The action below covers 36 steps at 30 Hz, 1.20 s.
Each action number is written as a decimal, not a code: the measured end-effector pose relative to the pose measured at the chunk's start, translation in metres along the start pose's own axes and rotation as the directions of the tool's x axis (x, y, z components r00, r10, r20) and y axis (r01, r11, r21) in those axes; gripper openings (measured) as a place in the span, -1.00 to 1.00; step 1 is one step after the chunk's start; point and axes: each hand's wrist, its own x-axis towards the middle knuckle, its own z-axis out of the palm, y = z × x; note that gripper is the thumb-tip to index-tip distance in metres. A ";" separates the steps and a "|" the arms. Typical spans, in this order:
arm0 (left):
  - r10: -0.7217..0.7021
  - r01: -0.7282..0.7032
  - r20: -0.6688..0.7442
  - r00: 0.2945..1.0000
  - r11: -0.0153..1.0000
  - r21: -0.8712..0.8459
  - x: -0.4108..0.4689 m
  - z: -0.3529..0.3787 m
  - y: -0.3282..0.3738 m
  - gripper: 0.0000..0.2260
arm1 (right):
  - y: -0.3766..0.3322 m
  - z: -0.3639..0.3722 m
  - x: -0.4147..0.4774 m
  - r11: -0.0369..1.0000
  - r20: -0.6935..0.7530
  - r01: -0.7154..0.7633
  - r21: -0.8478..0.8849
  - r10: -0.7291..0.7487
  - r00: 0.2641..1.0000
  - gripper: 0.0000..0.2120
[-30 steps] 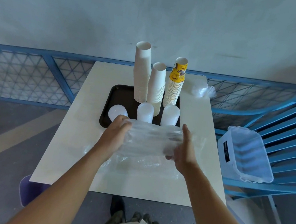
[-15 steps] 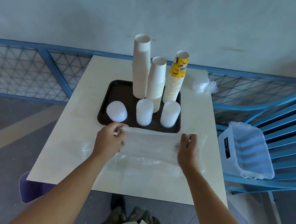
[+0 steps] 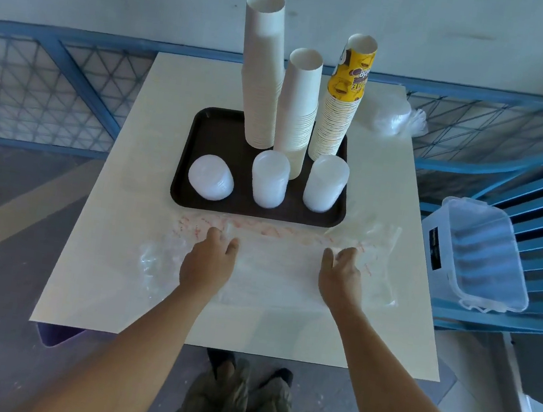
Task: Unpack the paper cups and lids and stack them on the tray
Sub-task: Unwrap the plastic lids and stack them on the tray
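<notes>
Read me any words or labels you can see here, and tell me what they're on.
"HE", brown lettering on the yellow cup; the rest is blurred.
Faint red print on the plastic bag: unreadable.
Black label on the clear bin: too small to read.

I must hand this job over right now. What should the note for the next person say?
Left hand and right hand: both hold the empty plastic bag flat on the table, before the tray.
Done: three cup stacks and three lid stacks stand on the tray.
To do: one wrapped pack, apparently lids, lies at the far right table corner; unpack and stack it, clear the bag.
</notes>
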 end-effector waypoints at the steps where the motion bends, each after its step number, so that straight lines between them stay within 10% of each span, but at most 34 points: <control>1: -0.024 0.024 0.011 1.000 1.000 -0.009 0.000 0.001 0.001 -0.57 | -0.001 0.001 -0.001 0.999 0.014 -0.023 0.038 0.023 1.000 -0.72; 8: 0.205 -0.162 -0.328 0.922 0.975 0.155 -0.033 -0.001 -0.004 -0.43 | -0.001 -0.006 -0.044 0.954 -0.168 0.241 -0.177 -0.270 0.948 -0.52; 15: 0.549 -0.487 -0.025 0.835 0.761 0.429 -0.011 0.029 -0.011 -0.40 | -0.022 0.041 -0.054 0.658 0.096 0.649 -0.381 -0.670 0.736 -0.54; 23: 0.479 -0.487 0.151 0.865 0.727 0.484 0.010 0.077 -0.049 -0.35 | 0.020 0.088 -0.019 0.487 0.424 0.722 -0.492 -0.590 0.687 -0.42; 36: 0.447 -0.472 0.176 0.877 0.731 0.494 0.011 0.079 -0.051 -0.34 | 0.065 0.029 0.003 0.605 0.240 0.467 -0.645 -0.420 0.875 -0.33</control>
